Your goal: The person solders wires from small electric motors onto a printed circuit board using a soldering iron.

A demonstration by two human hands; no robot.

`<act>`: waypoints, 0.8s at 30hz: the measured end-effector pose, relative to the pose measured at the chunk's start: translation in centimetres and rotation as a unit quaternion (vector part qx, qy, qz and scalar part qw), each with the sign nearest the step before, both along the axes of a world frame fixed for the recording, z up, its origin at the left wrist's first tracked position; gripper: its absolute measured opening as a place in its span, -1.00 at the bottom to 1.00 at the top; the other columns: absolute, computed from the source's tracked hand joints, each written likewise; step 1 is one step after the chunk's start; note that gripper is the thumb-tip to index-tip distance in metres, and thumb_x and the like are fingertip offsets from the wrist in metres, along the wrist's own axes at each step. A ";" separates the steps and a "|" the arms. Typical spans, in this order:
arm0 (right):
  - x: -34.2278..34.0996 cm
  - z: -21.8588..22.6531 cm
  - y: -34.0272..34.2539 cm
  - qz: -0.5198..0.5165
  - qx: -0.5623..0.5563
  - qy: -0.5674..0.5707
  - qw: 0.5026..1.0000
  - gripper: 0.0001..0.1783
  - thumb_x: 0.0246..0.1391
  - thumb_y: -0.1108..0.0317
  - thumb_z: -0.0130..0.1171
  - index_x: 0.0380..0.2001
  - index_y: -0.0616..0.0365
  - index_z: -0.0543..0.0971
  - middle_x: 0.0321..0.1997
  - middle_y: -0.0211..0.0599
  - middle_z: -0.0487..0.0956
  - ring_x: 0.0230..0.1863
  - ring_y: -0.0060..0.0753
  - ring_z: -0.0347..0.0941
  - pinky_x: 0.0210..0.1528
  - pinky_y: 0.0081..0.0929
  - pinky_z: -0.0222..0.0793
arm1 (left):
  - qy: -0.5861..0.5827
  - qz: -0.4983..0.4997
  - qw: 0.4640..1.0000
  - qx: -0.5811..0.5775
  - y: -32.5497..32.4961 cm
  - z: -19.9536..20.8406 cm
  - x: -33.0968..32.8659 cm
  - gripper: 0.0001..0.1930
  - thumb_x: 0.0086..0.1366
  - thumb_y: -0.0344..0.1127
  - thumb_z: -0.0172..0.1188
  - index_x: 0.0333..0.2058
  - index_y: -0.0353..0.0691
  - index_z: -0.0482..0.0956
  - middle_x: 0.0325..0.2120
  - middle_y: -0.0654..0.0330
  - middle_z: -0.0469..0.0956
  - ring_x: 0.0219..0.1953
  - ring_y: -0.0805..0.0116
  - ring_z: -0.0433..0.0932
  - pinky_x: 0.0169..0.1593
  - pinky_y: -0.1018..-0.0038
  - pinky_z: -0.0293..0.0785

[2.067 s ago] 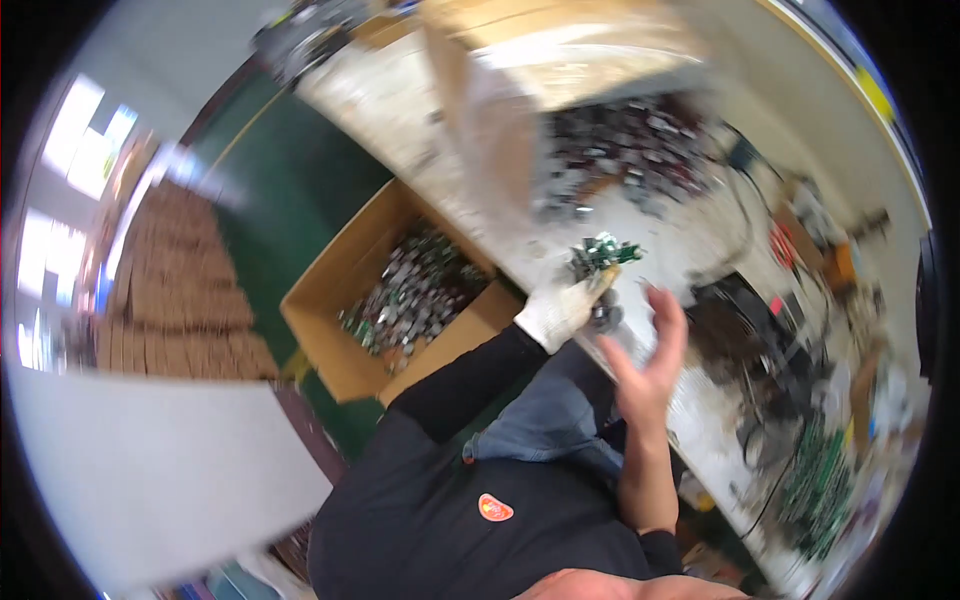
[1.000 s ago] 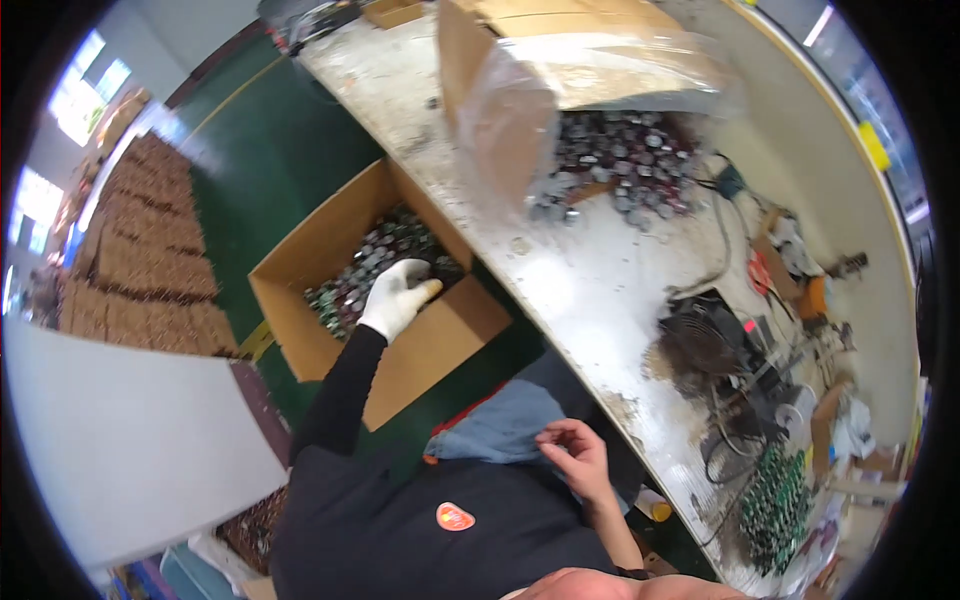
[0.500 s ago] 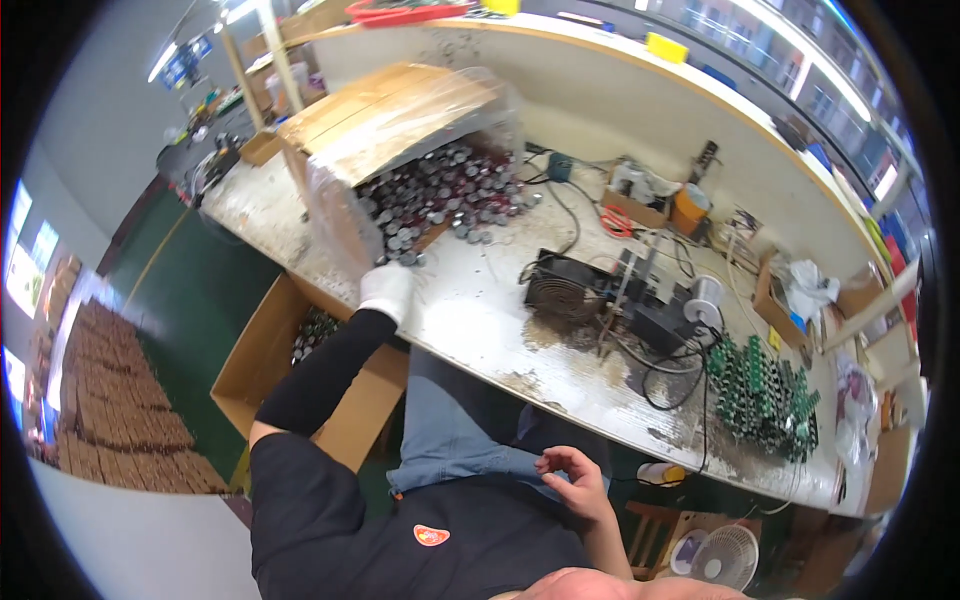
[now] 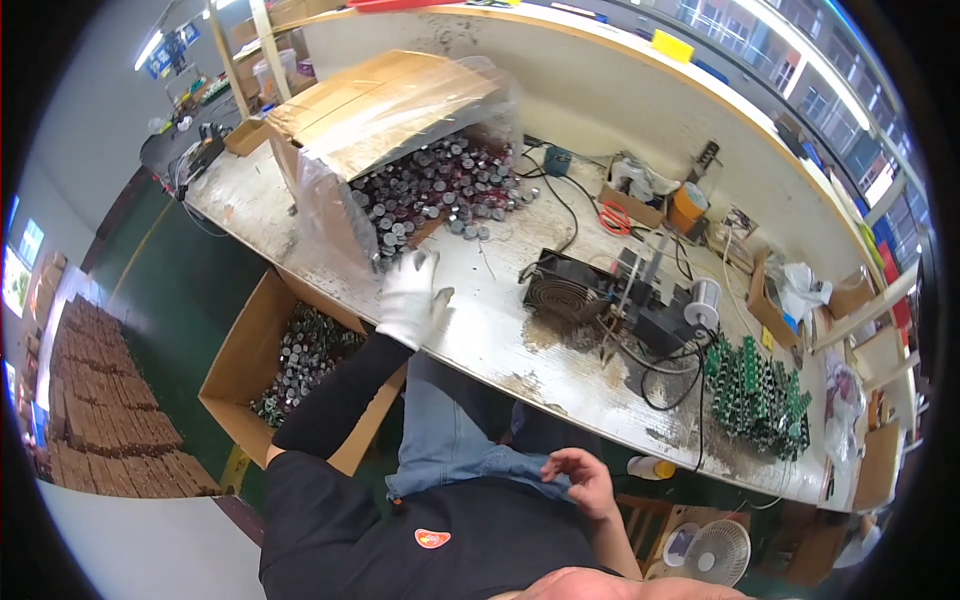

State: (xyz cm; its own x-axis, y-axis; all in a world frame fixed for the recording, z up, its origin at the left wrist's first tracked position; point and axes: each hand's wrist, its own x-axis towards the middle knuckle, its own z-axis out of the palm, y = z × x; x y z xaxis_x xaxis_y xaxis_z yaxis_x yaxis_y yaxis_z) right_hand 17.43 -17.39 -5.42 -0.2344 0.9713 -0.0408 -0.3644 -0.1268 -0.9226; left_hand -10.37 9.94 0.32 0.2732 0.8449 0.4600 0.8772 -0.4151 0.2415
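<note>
My left hand, in a white glove with a black sleeve above it, is over the bench's front edge. Its fingers stretch toward the near end of a heap of small round silvery parts with reddish wires. The thumb stands apart, and I see nothing held; whether the fingertips touch the parts I cannot tell. A cardboard box lying on its side, lined with clear plastic, spills that heap onto the bench. Bare and loosely curled, my right hand hovers by my lap with its fingers apart and nothing in them.
Below the bench's left edge stands an open cardboard box with similar parts inside. On the bench are a black fan device, a wire spool, orange-handled scissors, cables and stacked green circuit boards. A white fan is at lower right.
My left hand has shifted right and toward me, its thumb now spread. More of the parts in the lower box show beside my arm. My right hand has hardly moved.
</note>
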 end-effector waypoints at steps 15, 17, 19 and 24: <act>-11.5 0.2 10.2 0.374 -0.087 0.078 0.920 -0.39 0.00 0.36 0.30 0.12 0.26 0.33 -0.06 -0.26 0.48 -0.09 -0.52 0.38 0.04 -0.54 0.29 | 0.081 0.063 0.971 -0.215 8.0 0.8 -1.5 -0.48 0.14 0.06 0.21 -0.16 -0.30 0.45 -0.20 -0.06 0.37 -0.25 0.06 0.55 -0.26 0.30 0.54; -12.1 0.6 10.8 0.375 -0.088 0.082 0.919 -0.39 0.00 0.37 0.30 0.11 0.25 0.34 -0.07 -0.27 0.49 -0.10 -0.53 0.38 0.03 -0.55 0.29 | 0.004 0.009 0.974 -0.225 6.4 0.5 0.5 -0.57 0.17 0.03 0.18 -0.21 -0.23 0.43 -0.24 -0.02 0.38 -0.28 0.06 0.56 -0.28 0.24 0.53; -12.6 0.6 11.4 0.384 -0.088 0.083 0.915 -0.40 0.00 0.37 0.30 0.11 0.25 0.34 -0.07 -0.28 0.49 -0.11 -0.54 0.38 0.03 -0.55 0.29 | -0.030 -0.006 0.977 -0.212 5.0 -1.0 2.4 -0.65 0.18 -0.02 0.17 -0.22 -0.17 0.43 -0.25 0.01 0.39 -0.32 0.07 0.56 -0.31 0.23 0.53; -11.8 0.1 10.1 0.376 -0.064 0.045 0.923 -0.43 -0.01 0.41 0.29 0.09 0.23 0.36 -0.09 -0.32 0.50 -0.14 -0.58 0.38 -0.01 -0.57 0.30 | -0.038 -0.042 0.974 -0.217 4.2 -1.3 6.0 -0.65 0.12 -0.17 0.18 -0.16 -0.17 0.38 -0.19 -0.02 0.38 -0.29 0.04 0.54 -0.30 0.23 0.52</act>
State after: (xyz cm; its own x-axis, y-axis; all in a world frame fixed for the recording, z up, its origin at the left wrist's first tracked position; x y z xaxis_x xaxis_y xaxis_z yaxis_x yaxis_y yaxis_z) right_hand 5.59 -7.30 -5.27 -0.8481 0.5219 -0.0911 -0.2045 -0.4811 -0.8525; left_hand -4.41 14.17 -0.99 0.3292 0.9404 0.0853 0.8171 -0.3290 0.4734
